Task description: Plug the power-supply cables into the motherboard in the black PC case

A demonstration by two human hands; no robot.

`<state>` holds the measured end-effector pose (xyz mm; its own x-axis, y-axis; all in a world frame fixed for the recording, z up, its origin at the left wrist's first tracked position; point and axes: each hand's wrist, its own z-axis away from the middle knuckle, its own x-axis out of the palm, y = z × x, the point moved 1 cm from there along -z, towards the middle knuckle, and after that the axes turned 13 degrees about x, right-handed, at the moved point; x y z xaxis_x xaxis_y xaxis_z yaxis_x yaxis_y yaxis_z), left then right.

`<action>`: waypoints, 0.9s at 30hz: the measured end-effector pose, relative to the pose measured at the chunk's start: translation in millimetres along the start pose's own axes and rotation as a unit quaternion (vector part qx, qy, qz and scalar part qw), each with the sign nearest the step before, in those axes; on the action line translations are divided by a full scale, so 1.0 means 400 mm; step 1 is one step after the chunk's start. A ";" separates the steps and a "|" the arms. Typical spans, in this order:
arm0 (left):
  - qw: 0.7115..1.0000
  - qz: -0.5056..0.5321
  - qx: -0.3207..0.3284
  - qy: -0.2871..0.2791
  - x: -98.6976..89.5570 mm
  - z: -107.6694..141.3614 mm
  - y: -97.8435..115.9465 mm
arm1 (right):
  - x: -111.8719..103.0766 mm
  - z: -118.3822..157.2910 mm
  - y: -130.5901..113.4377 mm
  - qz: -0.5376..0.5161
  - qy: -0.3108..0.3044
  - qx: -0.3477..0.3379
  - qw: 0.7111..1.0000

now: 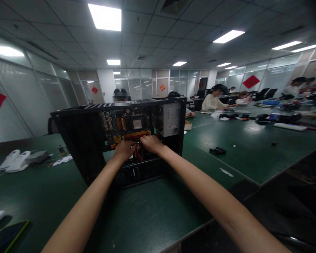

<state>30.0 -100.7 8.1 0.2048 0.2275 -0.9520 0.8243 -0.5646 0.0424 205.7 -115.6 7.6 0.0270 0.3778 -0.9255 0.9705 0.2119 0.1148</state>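
An open black computer case [76, 147] stands on the green table in front of me. Inside it are a motherboard [116, 123] with several slots and a silver power supply [173, 119] at the upper right. Both hands reach into the case just below the orange and red memory slots [137, 134]. My left hand [124, 150] has its fingers curled at the board's lower edge. My right hand [152, 143] is bent over the slots' right part, fingertips close together. Between the hands hangs a bundle of red and black cables [139, 153]. What the fingertips hold, if anything, is hidden.
On the green table [200, 165] lie a black part [218, 151] and a scrap of white material [226, 172] to the right. White objects [14, 160] and a grey box [37, 157] lie left. A phone [9, 236] rests near left. Other people sit farther back.
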 end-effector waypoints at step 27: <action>0.999 -0.045 -0.008 -0.022 -0.029 0.001 0.039 | -0.001 0.013 0.022 -0.052 -0.020 0.058 0.997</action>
<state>40.3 -112.2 19.6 0.1068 0.2411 -0.9646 0.8467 -0.5306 -0.0389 215.4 -118.7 7.0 -0.0677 0.3234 -0.9438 0.9897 0.1410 -0.0227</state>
